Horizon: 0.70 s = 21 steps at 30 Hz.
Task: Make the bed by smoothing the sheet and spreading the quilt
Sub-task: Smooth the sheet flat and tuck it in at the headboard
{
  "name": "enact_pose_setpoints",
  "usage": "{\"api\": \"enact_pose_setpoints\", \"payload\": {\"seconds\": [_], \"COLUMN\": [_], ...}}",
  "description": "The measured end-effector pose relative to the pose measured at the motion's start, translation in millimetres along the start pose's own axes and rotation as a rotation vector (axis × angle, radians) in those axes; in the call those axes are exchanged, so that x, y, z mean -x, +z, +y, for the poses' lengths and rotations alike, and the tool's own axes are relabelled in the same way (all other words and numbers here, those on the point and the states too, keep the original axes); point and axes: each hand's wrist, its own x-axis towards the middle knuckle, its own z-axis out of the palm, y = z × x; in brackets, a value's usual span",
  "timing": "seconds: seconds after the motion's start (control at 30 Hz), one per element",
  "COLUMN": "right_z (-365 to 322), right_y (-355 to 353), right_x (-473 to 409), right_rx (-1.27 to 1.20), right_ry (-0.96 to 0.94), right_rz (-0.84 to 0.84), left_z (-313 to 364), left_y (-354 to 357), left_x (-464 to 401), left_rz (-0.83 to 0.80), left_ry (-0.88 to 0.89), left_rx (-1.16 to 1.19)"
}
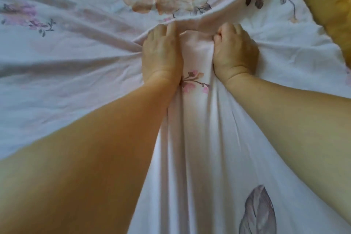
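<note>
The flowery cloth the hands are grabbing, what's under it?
More flowered bedding spreads out beneath the bunched flowery cloth. Both hands, left and right, grip the cloth. Whatever lies directly under the bunch and the hands is covered.

Both hands clutch a bunched fold of the floral quilt (191,138). The left hand (161,53) and right hand (235,51) sit side by side, fingers curled into fabric. Creases radiate from the hands. A yellow pillow (326,0) lies right of the quilt.
</note>
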Motion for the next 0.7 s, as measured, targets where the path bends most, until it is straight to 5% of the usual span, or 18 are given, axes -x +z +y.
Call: {"api": "enact_pose_setpoints", "payload": {"seconds": [0.33, 0.7], "right_z": [-5, -4], "right_y": [21, 21], "right_x": [-16, -16], "right_rx": [0.072, 0.082], "right_ry": [-0.059, -0.073], "right_rz": [0.2, 0.202], "left_z": [-51, -58], "left_y": [-16, -7], "left_x": [-82, -123], "left_rz": [-0.105, -0.176], "left_ry": [-0.271, -0.1], "left_rx": [-0.134, -0.227]}}
